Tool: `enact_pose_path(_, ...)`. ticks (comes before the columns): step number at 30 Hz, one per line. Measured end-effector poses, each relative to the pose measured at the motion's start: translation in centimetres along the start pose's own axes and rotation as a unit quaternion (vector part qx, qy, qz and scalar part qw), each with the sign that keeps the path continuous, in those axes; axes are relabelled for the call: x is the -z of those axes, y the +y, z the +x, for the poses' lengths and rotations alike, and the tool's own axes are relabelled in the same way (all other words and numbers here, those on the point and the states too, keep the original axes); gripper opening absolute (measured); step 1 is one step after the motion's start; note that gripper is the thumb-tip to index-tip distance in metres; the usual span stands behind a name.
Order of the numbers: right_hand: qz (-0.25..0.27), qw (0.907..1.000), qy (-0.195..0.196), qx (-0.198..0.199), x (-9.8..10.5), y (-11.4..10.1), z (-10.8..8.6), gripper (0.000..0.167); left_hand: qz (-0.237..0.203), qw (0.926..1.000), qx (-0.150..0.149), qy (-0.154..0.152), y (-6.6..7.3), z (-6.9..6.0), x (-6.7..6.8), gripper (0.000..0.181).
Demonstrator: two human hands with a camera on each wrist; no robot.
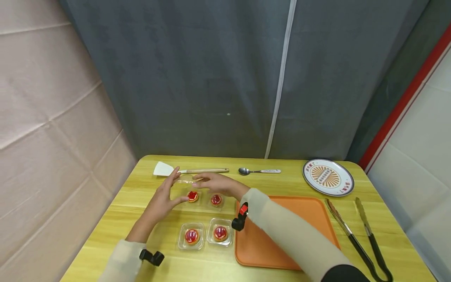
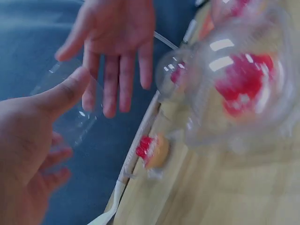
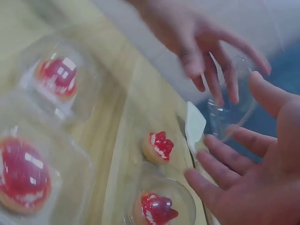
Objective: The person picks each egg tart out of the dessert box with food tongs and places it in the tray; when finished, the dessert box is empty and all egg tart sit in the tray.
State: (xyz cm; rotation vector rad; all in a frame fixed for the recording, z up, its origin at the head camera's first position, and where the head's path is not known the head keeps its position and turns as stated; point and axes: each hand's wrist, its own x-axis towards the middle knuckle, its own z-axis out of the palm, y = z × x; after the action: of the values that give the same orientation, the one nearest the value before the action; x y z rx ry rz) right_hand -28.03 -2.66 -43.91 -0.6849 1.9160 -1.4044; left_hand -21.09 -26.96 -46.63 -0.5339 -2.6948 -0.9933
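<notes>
A clear plastic lid (image 1: 185,179) is raised between both hands over the back left of the table. My right hand (image 1: 220,184) holds its edge between thumb and fingertips. Beside the lid's other edge, my left hand (image 1: 162,201) has its fingers extended and its thumb spread apart; whether they touch it, I cannot tell. Below lies a red-topped tart (image 1: 192,196) with no cover over it in the right wrist view. Next to it sits a tart under a clear dome (image 1: 216,200). Two more boxed tarts (image 1: 192,236) (image 1: 220,234) are nearer me.
A white spatula (image 1: 163,169) and a spoon (image 1: 258,171) lie along the back edge. An orange tray (image 1: 251,250) is under my right forearm. Farther right are a patterned round plate (image 1: 327,177) and black-handled tongs (image 1: 378,250).
</notes>
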Motion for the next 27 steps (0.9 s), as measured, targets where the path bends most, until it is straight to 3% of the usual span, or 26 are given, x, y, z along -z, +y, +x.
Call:
enact_pose_path(2, 0.076, 0.9964, -0.024, -0.029, 0.3, 0.1, -0.2, 0.065, 0.054, 0.9969, -0.050, 0.028, 0.2, -0.1, -0.2, 0.117)
enact_pose_path(4, 0.134, 0.9884, -0.050, -0.050, 0.5, 0.3, -0.3, 0.064, 0.099, 0.9891, -0.095, 0.052, 0.3, -0.1, -0.6, 0.117)
enact_pose_path(7, 0.186, 0.9769, -0.077, -0.071, 0.6, 0.6, -0.4, 0.062, 0.132, 0.9798, -0.134, 0.068, 0.2, -0.2, -1.1, 0.113)
enact_pose_path(12, 0.202, 0.9721, -0.087, -0.081, 0.5, 0.7, -0.7, 0.065, 0.142, 0.9756, -0.148, 0.078, 0.4, 0.1, -1.3, 0.108)
enact_pose_path(15, 0.193, 0.9747, -0.084, -0.075, 0.4, 0.6, -1.0, 0.064, 0.131, 0.9805, -0.132, 0.064, 0.5, 0.3, -1.0, 0.107)
enact_pose_path(18, 0.147, 0.9862, -0.058, -0.049, 0.3, 0.5, -1.3, 0.060, 0.098, 0.9908, -0.089, 0.027, 0.4, 0.5, -0.6, 0.105)
enact_pose_path(20, 0.083, 0.9962, -0.018, -0.019, 0.2, 0.5, -1.4, 0.064, 0.064, 0.9965, -0.054, -0.006, 0.3, 0.7, -0.3, 0.103)
enact_pose_path(22, -0.003, 0.9995, 0.025, 0.019, 0.0, 0.6, -1.4, 0.074, 0.030, 0.9987, -0.020, -0.036, 0.2, 0.8, 0.0, 0.100)
enact_pose_path(24, -0.085, 0.9930, 0.064, 0.050, -0.3, 0.7, -1.2, 0.082, -0.003, 0.9980, 0.006, -0.063, 0.2, 1.1, 0.1, 0.097)
enact_pose_path(27, -0.182, 0.9756, 0.101, 0.071, -0.7, 0.8, -1.0, 0.090, -0.039, 0.9943, 0.037, -0.092, 0.1, 1.7, 0.1, 0.096)
